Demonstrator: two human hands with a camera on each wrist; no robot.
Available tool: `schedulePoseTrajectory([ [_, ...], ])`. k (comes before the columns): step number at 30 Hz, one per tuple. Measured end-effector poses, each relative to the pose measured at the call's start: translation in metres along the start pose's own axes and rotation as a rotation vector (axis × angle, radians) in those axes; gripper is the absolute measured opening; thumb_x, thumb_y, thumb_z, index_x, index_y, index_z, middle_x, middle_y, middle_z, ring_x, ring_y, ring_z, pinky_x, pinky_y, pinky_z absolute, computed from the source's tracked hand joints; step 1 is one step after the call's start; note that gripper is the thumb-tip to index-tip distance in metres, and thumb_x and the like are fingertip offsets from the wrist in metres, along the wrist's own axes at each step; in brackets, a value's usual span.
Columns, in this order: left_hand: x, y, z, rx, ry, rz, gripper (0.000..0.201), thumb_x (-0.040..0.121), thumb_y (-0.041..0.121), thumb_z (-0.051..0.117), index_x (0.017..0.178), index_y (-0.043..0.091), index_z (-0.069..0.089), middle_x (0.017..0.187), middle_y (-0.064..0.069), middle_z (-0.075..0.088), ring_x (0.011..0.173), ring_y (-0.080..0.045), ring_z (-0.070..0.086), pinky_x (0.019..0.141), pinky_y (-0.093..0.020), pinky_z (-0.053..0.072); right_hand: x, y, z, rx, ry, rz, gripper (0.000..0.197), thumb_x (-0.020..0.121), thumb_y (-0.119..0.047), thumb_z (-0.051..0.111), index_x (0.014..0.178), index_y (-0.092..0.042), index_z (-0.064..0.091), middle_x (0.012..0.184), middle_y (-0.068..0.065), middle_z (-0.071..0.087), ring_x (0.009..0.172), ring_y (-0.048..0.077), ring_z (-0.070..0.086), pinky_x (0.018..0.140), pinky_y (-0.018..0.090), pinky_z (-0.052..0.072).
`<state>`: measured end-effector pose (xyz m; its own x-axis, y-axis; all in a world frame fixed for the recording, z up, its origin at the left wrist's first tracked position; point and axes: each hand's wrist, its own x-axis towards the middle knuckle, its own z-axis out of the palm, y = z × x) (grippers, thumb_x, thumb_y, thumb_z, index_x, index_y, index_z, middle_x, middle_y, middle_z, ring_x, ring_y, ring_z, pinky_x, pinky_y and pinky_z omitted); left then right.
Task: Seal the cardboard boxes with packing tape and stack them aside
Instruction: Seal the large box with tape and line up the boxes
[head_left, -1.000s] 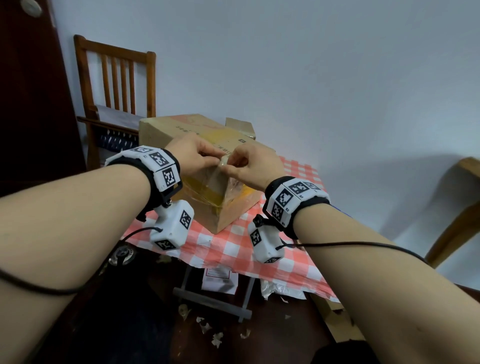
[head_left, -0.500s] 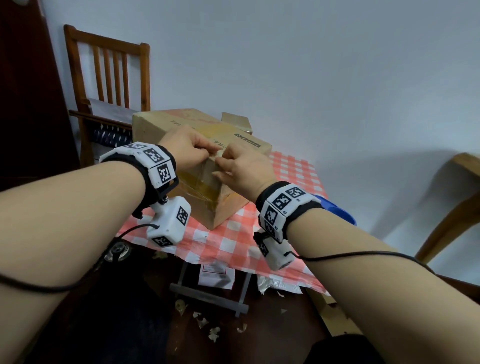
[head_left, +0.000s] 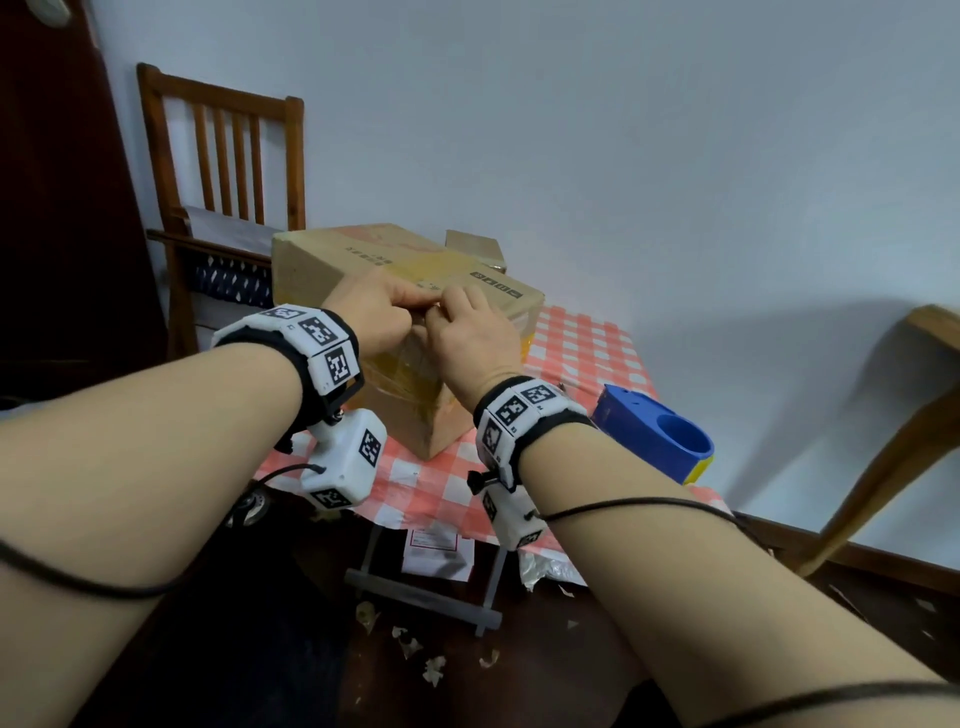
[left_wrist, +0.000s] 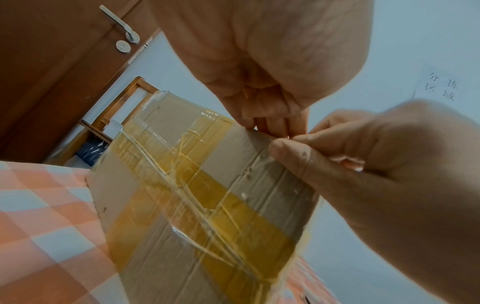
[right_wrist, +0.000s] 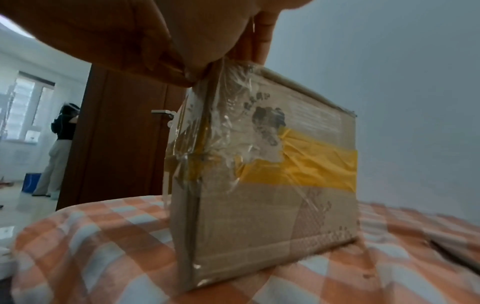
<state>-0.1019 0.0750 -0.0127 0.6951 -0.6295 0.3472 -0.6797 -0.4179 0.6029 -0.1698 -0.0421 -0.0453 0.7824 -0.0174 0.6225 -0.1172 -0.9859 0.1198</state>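
A brown cardboard box (head_left: 332, 265) stands on the red-checked table (head_left: 582, 353), banded with yellow tape and wrinkled clear packing tape (right_wrist: 228, 115). My left hand (head_left: 410, 301) and right hand (head_left: 457, 306) meet at the box's near upper corner. Both pinch the clear tape there, fingertips almost touching. In the left wrist view the left hand's fingers (left_wrist: 272, 121) come down onto the box (left_wrist: 197, 205) edge while the right hand (left_wrist: 363, 164) pinches from the side. In the right wrist view the right hand (right_wrist: 207, 51) sits on top of the box (right_wrist: 298, 185).
A blue tape dispenser (head_left: 654, 436) lies on the table to the right of my right wrist. A second piece of cardboard (head_left: 475, 249) shows behind the box. A wooden chair (head_left: 223, 156) stands at the back left. Paper scraps (head_left: 415, 644) litter the floor below.
Both hands have crept up the box's near corner to its top edge, still pinching together. The view has shifted, so the blue dispenser now shows fully.
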Motion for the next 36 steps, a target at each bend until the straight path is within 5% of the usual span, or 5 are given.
schedulePoseTrajectory([
  [7, -0.004, 0.000, -0.001, 0.020, -0.016, 0.030, 0.052, 0.082, -0.002, 0.049, 0.119, 0.030, 0.066, 0.123, 0.003, 0.065, 0.118, -0.017, 0.055, 0.099, -0.023, 0.039, -0.006, 0.019, -0.011, 0.235, -0.177, 0.035, 0.054, 0.077, -0.041, 0.071, 0.120, -0.011, 0.060, 0.114, 0.009, 0.053, 0.107, 0.025, 0.044, 0.093, 0.032, 0.037],
  [11, -0.003, 0.001, 0.000, 0.053, -0.004, 0.036, 0.046, 0.084, 0.001, 0.048, 0.117, 0.028, 0.067, 0.122, 0.003, 0.065, 0.120, -0.017, 0.054, 0.104, -0.025, 0.039, -0.004, 0.031, -0.013, 0.315, -0.243, 0.108, 0.070, 0.062, -0.052, 0.080, 0.119, -0.019, 0.056, 0.122, 0.004, 0.050, 0.114, 0.022, 0.041, 0.098, 0.035, 0.037],
  [21, -0.005, 0.000, 0.014, 0.285, -0.034, 0.120, 0.056, 0.075, 0.062, 0.062, 0.123, 0.034, 0.061, 0.114, 0.007, 0.062, 0.106, -0.015, 0.052, 0.089, -0.035, 0.045, 0.000, 0.045, -0.016, 0.405, -0.352, 0.095, 0.069, 0.058, -0.028, 0.087, 0.118, -0.017, 0.054, 0.125, 0.007, 0.044, 0.117, 0.024, 0.040, 0.102, 0.041, 0.037],
  [32, -0.005, 0.017, 0.034, 0.460, 0.052, 0.113, 0.045, 0.083, 0.049, 0.060, 0.114, 0.016, 0.058, 0.108, -0.003, 0.041, 0.111, -0.019, 0.038, 0.074, -0.029, 0.036, 0.030, 0.065, -0.029, 0.376, -0.418, 0.114, 0.030, 0.070, -0.007, 0.080, 0.093, -0.019, 0.064, 0.092, -0.007, 0.062, 0.093, 0.015, 0.062, 0.088, 0.033, 0.052],
  [36, -0.003, 0.024, 0.037, 0.580, 0.048, 0.118, 0.046, 0.088, 0.051, 0.053, 0.113, 0.013, 0.054, 0.115, -0.003, 0.041, 0.115, -0.019, 0.036, 0.072, -0.030, 0.037, 0.027, 0.071, -0.028, 0.386, -0.384, 0.130, 0.037, 0.076, 0.010, 0.060, 0.107, -0.009, 0.066, 0.109, 0.004, 0.066, 0.101, 0.016, 0.060, 0.087, 0.019, 0.046],
])
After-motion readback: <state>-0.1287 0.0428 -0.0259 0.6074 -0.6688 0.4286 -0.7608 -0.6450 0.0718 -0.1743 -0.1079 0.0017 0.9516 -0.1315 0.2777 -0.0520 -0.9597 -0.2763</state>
